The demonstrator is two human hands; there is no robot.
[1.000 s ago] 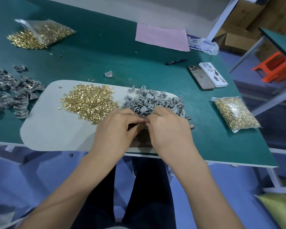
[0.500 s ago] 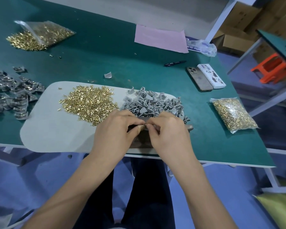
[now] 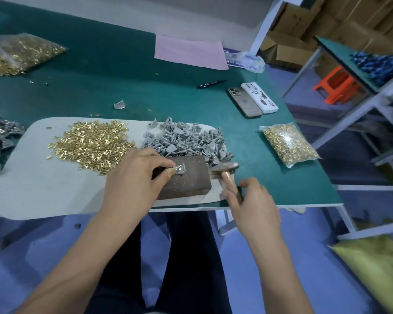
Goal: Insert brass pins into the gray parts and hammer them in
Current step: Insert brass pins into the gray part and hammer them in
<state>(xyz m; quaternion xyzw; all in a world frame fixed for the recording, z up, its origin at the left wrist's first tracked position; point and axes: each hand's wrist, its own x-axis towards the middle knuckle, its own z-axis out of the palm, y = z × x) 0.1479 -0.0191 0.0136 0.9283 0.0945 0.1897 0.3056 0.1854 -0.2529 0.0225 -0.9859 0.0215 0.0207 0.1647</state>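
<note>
My left hand [image 3: 134,177] pinches a small gray part [image 3: 180,169] between thumb and forefinger, pressing it down on top of the dark brown block [image 3: 186,177]. A tan bandage wraps the thumb tip just under the part. Whether a pin already sits in that part I cannot tell.

My right hand [image 3: 252,200] is just right of the block, its fingers spread and loosely bent around the wooden handle of the hammer [image 3: 225,169]; I cannot tell whether they have closed on it. The hammer's metal head lies on the pad, touching the block's right end.

Just beyond the pinch, the heap of loose gray parts [image 3: 186,139] crowds against the block's far edge. To the left of that heap, beyond my left knuckles, the pile of brass pins [image 3: 91,143] spreads over the pale work pad [image 3: 43,177]. A sealed bag of pins [image 3: 288,143] lies on the green table [image 3: 123,87], well out beyond my right hand.
</note>
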